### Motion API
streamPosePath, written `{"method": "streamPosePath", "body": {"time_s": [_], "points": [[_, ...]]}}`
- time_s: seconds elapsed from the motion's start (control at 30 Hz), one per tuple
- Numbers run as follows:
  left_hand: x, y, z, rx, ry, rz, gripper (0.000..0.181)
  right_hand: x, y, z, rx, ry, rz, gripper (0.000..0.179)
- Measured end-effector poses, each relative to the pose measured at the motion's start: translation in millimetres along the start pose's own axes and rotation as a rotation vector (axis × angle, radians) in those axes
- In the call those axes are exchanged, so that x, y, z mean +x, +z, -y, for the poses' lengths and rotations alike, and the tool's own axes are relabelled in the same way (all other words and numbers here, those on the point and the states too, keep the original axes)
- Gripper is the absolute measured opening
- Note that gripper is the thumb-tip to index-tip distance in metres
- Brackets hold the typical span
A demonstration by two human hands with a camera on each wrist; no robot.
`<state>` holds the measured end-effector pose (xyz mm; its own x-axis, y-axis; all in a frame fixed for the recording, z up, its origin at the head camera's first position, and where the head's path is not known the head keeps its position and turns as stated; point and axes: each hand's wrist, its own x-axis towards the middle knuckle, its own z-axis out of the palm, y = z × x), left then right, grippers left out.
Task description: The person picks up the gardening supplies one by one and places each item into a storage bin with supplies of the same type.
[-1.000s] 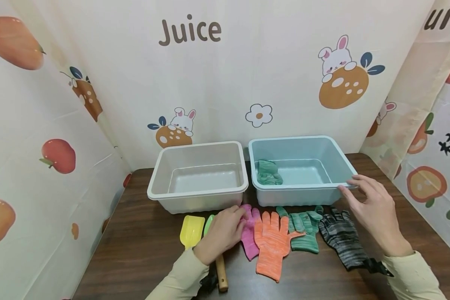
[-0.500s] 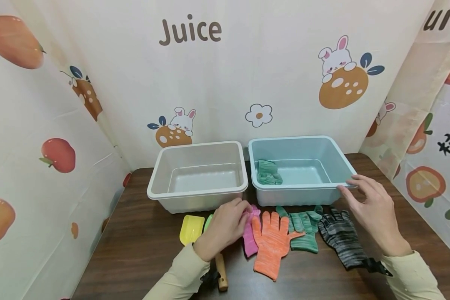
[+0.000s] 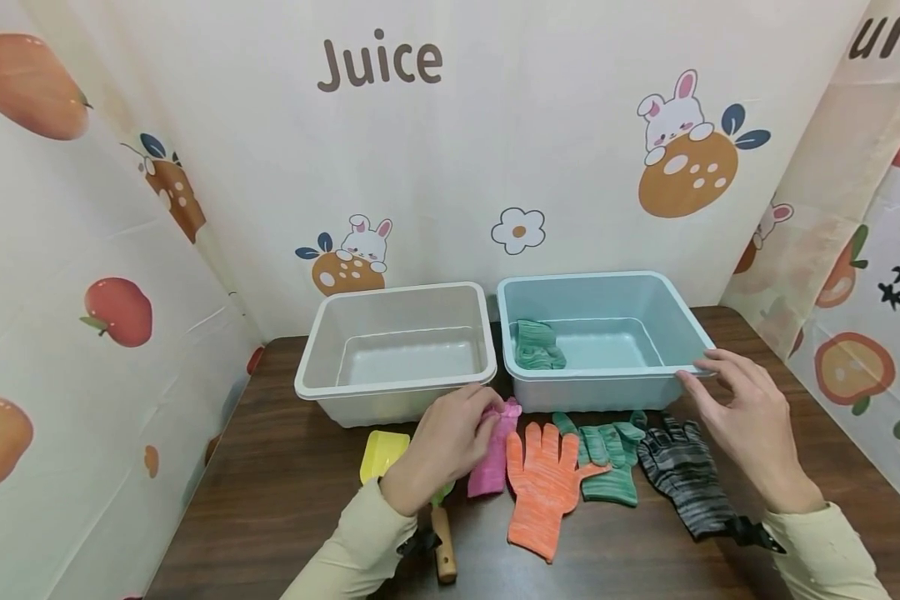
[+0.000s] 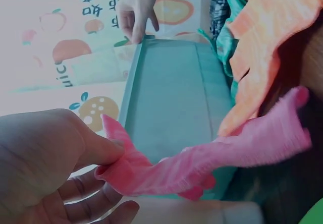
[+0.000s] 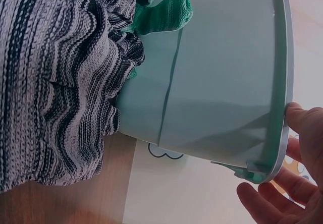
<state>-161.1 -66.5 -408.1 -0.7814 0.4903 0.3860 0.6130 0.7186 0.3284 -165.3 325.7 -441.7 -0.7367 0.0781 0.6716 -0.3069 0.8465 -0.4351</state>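
My left hand (image 3: 450, 437) pinches a pink knit glove (image 3: 493, 458) between thumb and fingers, in front of the gap between the bins. In the left wrist view the glove (image 4: 202, 166) hangs stretched out from the fingertips. My right hand (image 3: 746, 421) grips the front right corner rim of the light blue bin (image 3: 592, 392), thumb on the near side. Inside that bin lies a folded green glove (image 3: 537, 346). Along the table lie an orange glove (image 3: 543, 492), another green glove (image 3: 611, 467) and a black-and-grey glove (image 3: 682, 475), which fills the left of the right wrist view.
A light grey bin (image 3: 401, 404) stands left of the blue one. In front of it are a yellow shovel head (image 3: 382, 454) and a wooden handle (image 3: 443, 546) with a green part, both partly hidden by my left arm. Printed curtains (image 3: 450, 167) surround the dark wooden table (image 3: 270, 500).
My left hand has taken hold of the pink glove and drawn it up and slightly left, away from the orange glove. The right hand stays at the bin's rim.
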Motion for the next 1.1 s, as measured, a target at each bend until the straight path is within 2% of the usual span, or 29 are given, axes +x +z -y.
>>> {"method": "streamPosePath", "body": {"time_s": [0.2, 0.5, 0.9, 1.1], "points": [[11.0, -11.2, -3.3, 0.020, 0.048, -0.001, 0.008, 1.3, 0, -1, 0.016, -0.016, -0.016, 0.034], [24.5, -24.6, -17.7, -0.007, 0.069, 0.029, 0.011, 1.2, 2, -1, 0.027, -0.007, -0.018, 0.033], [46.1, -44.9, -27.1, -0.003, 0.135, -0.028, 0.009, -1.0, 3, -1, 0.029, 0.006, -0.028, 0.036], [55.8, -58.3, -29.9, -0.018, 0.127, -0.050, 0.008, -2.1, 4, 1, 0.024, 0.009, -0.033, 0.036]]}}
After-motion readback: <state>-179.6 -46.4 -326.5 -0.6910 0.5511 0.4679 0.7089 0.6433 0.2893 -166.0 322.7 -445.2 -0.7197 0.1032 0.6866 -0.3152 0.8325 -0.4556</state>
